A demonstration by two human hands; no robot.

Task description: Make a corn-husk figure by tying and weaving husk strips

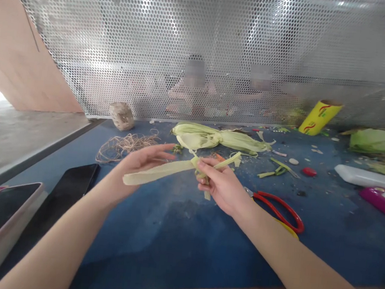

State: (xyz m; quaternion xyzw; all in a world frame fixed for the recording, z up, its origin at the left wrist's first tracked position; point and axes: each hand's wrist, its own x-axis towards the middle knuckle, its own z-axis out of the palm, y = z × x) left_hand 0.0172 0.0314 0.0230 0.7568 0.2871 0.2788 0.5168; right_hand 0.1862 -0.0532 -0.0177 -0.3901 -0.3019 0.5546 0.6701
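In the head view my right hand (219, 183) pinches a knotted or folded pale green corn husk strip (159, 172) between thumb and fingers. One long flat end of the strip reaches left, and short ends stick out above and below the fingers. My left hand (143, 160) is open behind that long end, its fingers stretched to the right; whether it touches the husk I cannot tell. Just beyond both hands lies a tied bundle of corn husks (200, 136) on the blue table (169, 242).
Red-handled scissors (279, 209) lie under my right forearm. Tangled twine (124, 147), a string roll (121, 116) and a black phone (80, 177) are at left. A yellow tube (320, 117) and more husks (372, 140) stand right, before a perforated metal screen (155, 36).
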